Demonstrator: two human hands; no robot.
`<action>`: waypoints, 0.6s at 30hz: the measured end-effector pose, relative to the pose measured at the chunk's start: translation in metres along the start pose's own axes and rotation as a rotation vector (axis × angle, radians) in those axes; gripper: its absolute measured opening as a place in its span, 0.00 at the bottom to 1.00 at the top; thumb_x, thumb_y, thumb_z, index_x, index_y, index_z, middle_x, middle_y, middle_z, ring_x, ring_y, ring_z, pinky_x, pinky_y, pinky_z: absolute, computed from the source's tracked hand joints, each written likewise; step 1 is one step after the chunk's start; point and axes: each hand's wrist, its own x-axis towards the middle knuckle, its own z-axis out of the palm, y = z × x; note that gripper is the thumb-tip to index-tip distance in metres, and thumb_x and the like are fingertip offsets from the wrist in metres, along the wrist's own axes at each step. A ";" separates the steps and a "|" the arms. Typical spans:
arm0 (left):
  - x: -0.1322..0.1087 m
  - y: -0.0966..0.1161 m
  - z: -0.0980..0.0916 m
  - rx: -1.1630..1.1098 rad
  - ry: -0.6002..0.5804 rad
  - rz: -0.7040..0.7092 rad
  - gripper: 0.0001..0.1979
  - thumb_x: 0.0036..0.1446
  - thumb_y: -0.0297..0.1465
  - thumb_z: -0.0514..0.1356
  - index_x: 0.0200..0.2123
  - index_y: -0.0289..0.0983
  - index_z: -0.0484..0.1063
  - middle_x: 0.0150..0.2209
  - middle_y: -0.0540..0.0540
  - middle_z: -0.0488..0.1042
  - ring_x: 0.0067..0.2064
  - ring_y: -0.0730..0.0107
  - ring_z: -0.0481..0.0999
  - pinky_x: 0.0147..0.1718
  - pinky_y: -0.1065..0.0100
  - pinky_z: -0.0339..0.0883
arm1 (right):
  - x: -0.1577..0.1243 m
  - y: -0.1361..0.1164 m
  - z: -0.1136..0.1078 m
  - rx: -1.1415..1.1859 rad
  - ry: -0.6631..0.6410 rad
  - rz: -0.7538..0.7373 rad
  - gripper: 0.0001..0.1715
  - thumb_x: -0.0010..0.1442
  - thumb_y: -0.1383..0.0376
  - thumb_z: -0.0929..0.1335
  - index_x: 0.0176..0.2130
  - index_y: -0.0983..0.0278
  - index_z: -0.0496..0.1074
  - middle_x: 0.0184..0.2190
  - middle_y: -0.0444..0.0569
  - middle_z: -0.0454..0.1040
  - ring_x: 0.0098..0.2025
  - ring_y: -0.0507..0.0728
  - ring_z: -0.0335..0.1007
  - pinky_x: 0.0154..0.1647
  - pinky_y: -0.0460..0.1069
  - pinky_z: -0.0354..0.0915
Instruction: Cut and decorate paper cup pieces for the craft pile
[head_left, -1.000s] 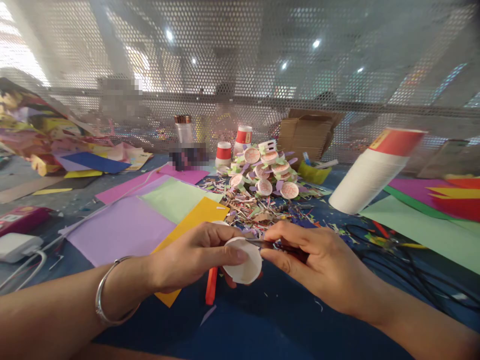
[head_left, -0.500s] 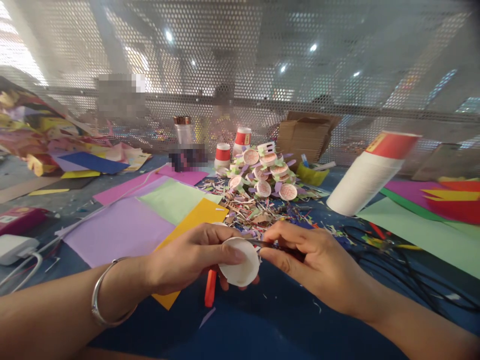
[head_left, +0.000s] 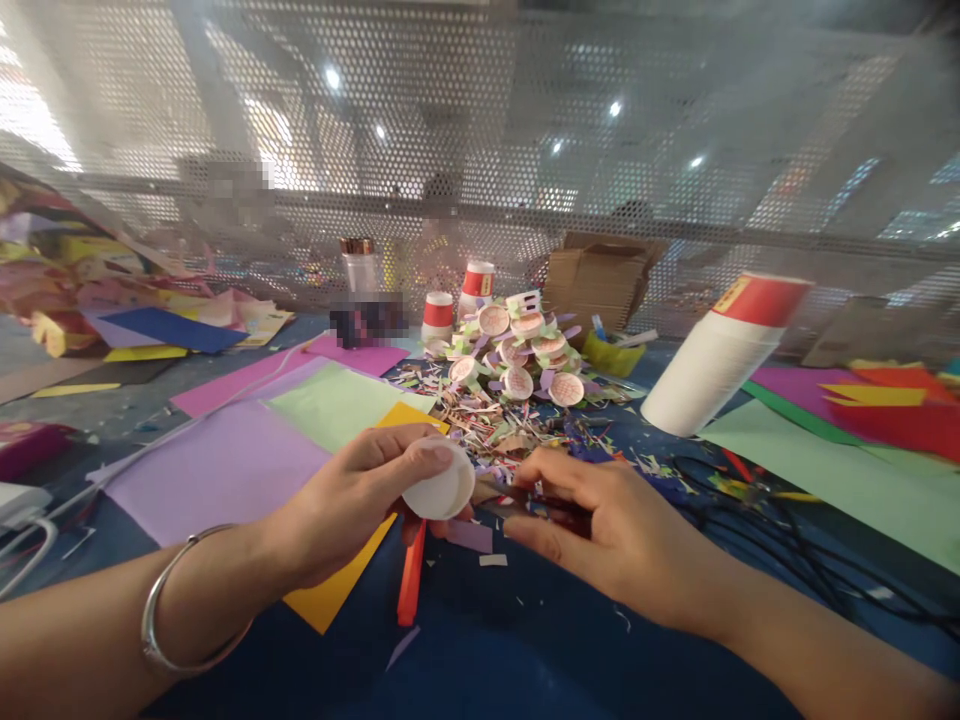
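Observation:
My left hand (head_left: 352, 495), with a silver bangle at the wrist, pinches a white paper cup bottom (head_left: 444, 488) between the thumb on top and the fingers beneath. My right hand (head_left: 607, 520) is closed on dark scissors (head_left: 501, 490), mostly hidden by the fingers; their blades point left at the cup bottom, a small gap away. Below lie a purple paper piece (head_left: 470, 536) and a small white scrap (head_left: 493, 560). An orange-red marker-like stick (head_left: 410, 585) lies under my left hand.
Paper scraps (head_left: 480, 430) spread before a pile of decorated cup bottoms (head_left: 517, 350). A leaning stack of paper cups (head_left: 720, 350) stands right, near black cables (head_left: 780, 540). Purple paper (head_left: 217, 470) covers the left; a perforated screen (head_left: 480, 120) rises behind.
My left hand has drawn the cup bottom left and slightly up, away from the scissors. A small white scrap and a purple piece now show on the table below.

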 end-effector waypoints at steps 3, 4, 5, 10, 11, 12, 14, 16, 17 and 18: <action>0.001 0.001 -0.001 0.046 0.069 0.017 0.14 0.65 0.39 0.62 0.34 0.34 0.72 0.28 0.49 0.78 0.24 0.80 0.72 0.19 0.81 0.63 | 0.000 -0.002 0.003 -0.134 -0.109 -0.007 0.14 0.65 0.53 0.69 0.44 0.59 0.73 0.33 0.41 0.78 0.28 0.51 0.70 0.29 0.47 0.59; 0.001 0.000 -0.002 0.061 0.070 0.016 0.13 0.64 0.39 0.62 0.34 0.34 0.71 0.28 0.49 0.78 0.24 0.79 0.72 0.19 0.81 0.63 | 0.001 -0.002 0.005 -0.180 -0.152 -0.008 0.13 0.65 0.53 0.70 0.43 0.59 0.73 0.32 0.42 0.78 0.28 0.52 0.71 0.29 0.47 0.58; 0.002 0.000 -0.002 0.078 0.063 0.018 0.13 0.65 0.39 0.62 0.35 0.34 0.71 0.28 0.49 0.78 0.24 0.79 0.73 0.19 0.81 0.63 | 0.001 -0.002 0.006 -0.225 -0.190 -0.005 0.12 0.64 0.54 0.70 0.43 0.59 0.74 0.30 0.42 0.78 0.28 0.53 0.72 0.28 0.47 0.56; 0.001 -0.002 -0.005 0.214 0.020 0.046 0.16 0.67 0.42 0.59 0.36 0.34 0.69 0.28 0.51 0.76 0.23 0.79 0.73 0.18 0.80 0.63 | -0.002 -0.002 0.012 -0.348 -0.262 0.001 0.10 0.62 0.57 0.72 0.41 0.59 0.75 0.32 0.43 0.81 0.31 0.57 0.76 0.28 0.48 0.55; 0.001 -0.002 -0.005 0.257 0.021 0.045 0.16 0.67 0.43 0.59 0.36 0.34 0.69 0.27 0.51 0.75 0.22 0.80 0.72 0.18 0.80 0.63 | -0.003 -0.001 0.013 -0.364 -0.253 -0.009 0.10 0.62 0.56 0.72 0.41 0.59 0.75 0.34 0.43 0.81 0.33 0.58 0.77 0.30 0.49 0.56; 0.000 -0.002 -0.006 0.307 0.025 0.046 0.17 0.67 0.43 0.58 0.36 0.34 0.70 0.26 0.51 0.75 0.21 0.81 0.71 0.17 0.80 0.62 | -0.004 -0.001 0.013 -0.381 -0.244 -0.027 0.11 0.62 0.56 0.72 0.41 0.59 0.75 0.36 0.44 0.82 0.34 0.59 0.78 0.31 0.49 0.57; -0.001 0.000 -0.006 0.407 0.042 0.057 0.18 0.67 0.44 0.58 0.35 0.33 0.71 0.25 0.52 0.74 0.21 0.81 0.69 0.17 0.80 0.61 | -0.005 -0.001 0.014 -0.414 -0.221 -0.075 0.12 0.63 0.54 0.72 0.41 0.59 0.74 0.38 0.44 0.81 0.36 0.60 0.78 0.32 0.50 0.57; -0.002 0.001 -0.006 0.482 0.054 0.074 0.19 0.67 0.44 0.58 0.34 0.33 0.72 0.25 0.52 0.73 0.22 0.81 0.69 0.17 0.80 0.61 | -0.006 -0.001 0.013 -0.433 -0.209 -0.117 0.13 0.63 0.53 0.72 0.40 0.59 0.73 0.37 0.44 0.80 0.34 0.60 0.77 0.32 0.50 0.57; -0.002 0.002 -0.006 0.502 0.052 0.077 0.19 0.67 0.44 0.57 0.34 0.34 0.73 0.25 0.52 0.73 0.22 0.80 0.69 0.18 0.80 0.62 | -0.007 -0.001 0.013 -0.434 -0.209 -0.132 0.13 0.63 0.52 0.72 0.39 0.59 0.73 0.36 0.43 0.80 0.34 0.59 0.76 0.31 0.50 0.56; -0.001 0.002 -0.005 0.509 0.046 0.074 0.18 0.67 0.44 0.57 0.34 0.34 0.73 0.25 0.52 0.73 0.23 0.80 0.69 0.18 0.80 0.63 | -0.007 -0.002 0.012 -0.429 -0.211 -0.144 0.14 0.63 0.52 0.72 0.39 0.59 0.73 0.36 0.43 0.79 0.33 0.58 0.75 0.31 0.50 0.56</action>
